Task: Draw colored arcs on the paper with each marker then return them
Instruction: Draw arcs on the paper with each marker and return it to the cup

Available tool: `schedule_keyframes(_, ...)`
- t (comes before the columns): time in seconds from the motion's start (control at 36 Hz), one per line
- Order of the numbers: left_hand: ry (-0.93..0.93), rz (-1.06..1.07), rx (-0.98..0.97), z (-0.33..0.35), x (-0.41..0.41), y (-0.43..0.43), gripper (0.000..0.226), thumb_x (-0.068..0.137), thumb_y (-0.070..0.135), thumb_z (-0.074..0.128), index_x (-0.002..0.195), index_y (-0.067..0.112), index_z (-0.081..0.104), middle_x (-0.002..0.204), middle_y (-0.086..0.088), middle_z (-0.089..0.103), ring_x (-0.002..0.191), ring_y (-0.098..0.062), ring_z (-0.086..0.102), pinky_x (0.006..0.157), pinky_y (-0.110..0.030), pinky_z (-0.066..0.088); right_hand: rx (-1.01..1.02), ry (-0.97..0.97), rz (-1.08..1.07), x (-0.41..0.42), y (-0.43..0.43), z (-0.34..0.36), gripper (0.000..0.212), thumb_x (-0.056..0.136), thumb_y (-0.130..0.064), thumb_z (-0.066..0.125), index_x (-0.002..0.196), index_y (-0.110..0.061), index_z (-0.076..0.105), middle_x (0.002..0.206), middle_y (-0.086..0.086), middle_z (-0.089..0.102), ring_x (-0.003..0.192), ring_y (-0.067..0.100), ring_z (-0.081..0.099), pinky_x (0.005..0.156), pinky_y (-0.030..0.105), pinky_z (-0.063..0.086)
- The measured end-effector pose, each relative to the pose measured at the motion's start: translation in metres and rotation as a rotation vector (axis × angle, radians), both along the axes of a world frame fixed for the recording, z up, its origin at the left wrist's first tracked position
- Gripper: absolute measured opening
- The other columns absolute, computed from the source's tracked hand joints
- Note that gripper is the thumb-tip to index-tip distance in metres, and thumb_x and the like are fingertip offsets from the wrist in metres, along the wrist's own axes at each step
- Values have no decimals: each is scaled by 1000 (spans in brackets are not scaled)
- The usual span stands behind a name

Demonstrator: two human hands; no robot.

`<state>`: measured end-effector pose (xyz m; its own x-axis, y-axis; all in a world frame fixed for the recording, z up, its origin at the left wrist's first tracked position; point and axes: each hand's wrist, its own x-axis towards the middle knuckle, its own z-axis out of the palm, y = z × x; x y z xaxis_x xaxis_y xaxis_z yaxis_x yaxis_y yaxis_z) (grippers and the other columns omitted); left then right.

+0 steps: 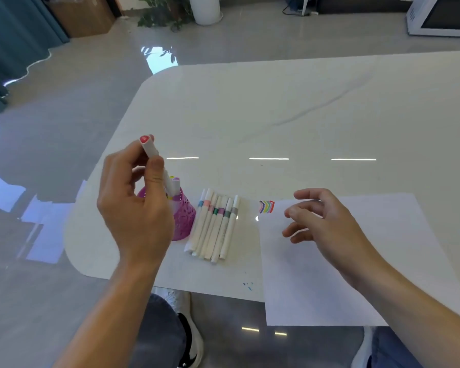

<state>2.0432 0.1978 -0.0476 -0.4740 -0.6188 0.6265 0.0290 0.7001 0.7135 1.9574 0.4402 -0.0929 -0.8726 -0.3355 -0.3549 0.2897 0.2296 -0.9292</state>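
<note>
Paper [329,288] overhangs table [276,102] edge (marker [150,150] gripped)

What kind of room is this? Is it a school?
Probably not a classroom. It looks more like an office or a living space: a big white table, a leafy potted plant on a shiny grey floor, and a white microwave at the back.

You work on a table [303,102] with a smooth, glossy, marble-look top. The paper [356,261] is matt white. The markers [218,227] have smooth white plastic barrels. The pen holder [185,221] is pink perforated plastic. The floor [64,115] is polished and reflective.
</note>
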Motion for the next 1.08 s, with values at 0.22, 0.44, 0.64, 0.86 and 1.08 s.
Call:
schedule_keyframes(0.22, -240, 35, 9, -7, 4, -8, 30, 93, 23, 68, 120, 33, 60, 92, 19, 63, 85, -1, 63, 67, -3, 43, 16, 17, 13, -2, -1, -1, 22, 99, -18, 66, 117, -28, 60, 96, -3, 75, 77, 23, 78, 89, 50, 61)
schedule_keyframes(0.44, -426, 90, -28, -18, 4, -12, 23, 92, 29, 69, 110, 33, 56, 98, 9, 60, 84, 0, 60, 63, -6, 44, 31, 36, 17, -10, 3, 0, 22, 98, -19, 66, 117, -28, 59, 96, -2, 76, 77, 21, 78, 87, 48, 62)
schedule_keyframes(0.64, -495, 89, -77, -21, 6, -9, 18, 97, 26, 64, 109, 33, 53, 103, 11, 51, 87, -2, 57, 66, -8, 39, 32, 15, 37, -8, 1, -1, 21, 99, -17, 65, 117, -27, 59, 99, 0, 75, 78, 22, 78, 85, 45, 62)
schedule_keyframes(0.86, -522, 108, -129, -25, 8, -8, 11, 98, 32, 61, 106, 27, 56, 103, 11, 53, 86, -10, 57, 67, -11, 40, 35, 15, 50, -9, -1, 1, 22, 99, -15, 65, 118, -25, 59, 101, 1, 74, 78, 20, 78, 81, 41, 61)
schedule_keyframes(1.08, -471, -37, -239, -22, 5, 22, 21, 92, 18, 68, 111, 18, 61, 102, 8, 55, 85, -5, 54, 75, -14, 45, 42, 20, 44, -10, 1, 0, 22, 99, -16, 64, 117, -26, 59, 101, -1, 74, 77, 19, 78, 82, 43, 62)
